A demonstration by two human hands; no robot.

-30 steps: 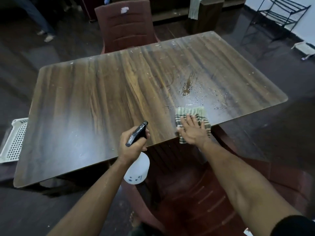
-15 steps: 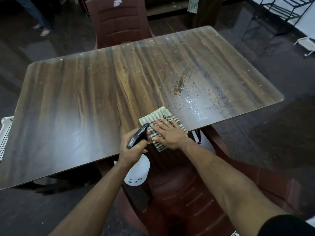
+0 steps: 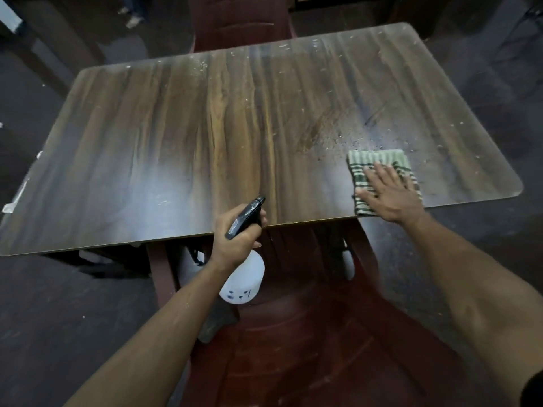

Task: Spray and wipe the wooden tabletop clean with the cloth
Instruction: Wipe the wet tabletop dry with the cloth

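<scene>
Striped cloth (image 3: 379,163) lies flat on the droplet-speckled wooden tabletop (image 3: 182,136).

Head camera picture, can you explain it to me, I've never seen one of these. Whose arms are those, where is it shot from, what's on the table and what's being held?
There is no machine here. The picture comes from one wide-angle camera worn on a person's head, looking forward and down, so the two bare arms reaching in from the bottom are that person's own.

The left hand grips a white spray bottle with a black trigger head, held at the near edge of the wooden tabletop.

The right hand lies flat, fingers spread, pressing a striped green and white cloth onto the tabletop near its right end. Just beyond the cloth are spray droplets and a darker stain.

A dark red plastic chair stands below, tucked at the near side, and another at the far side.
</scene>
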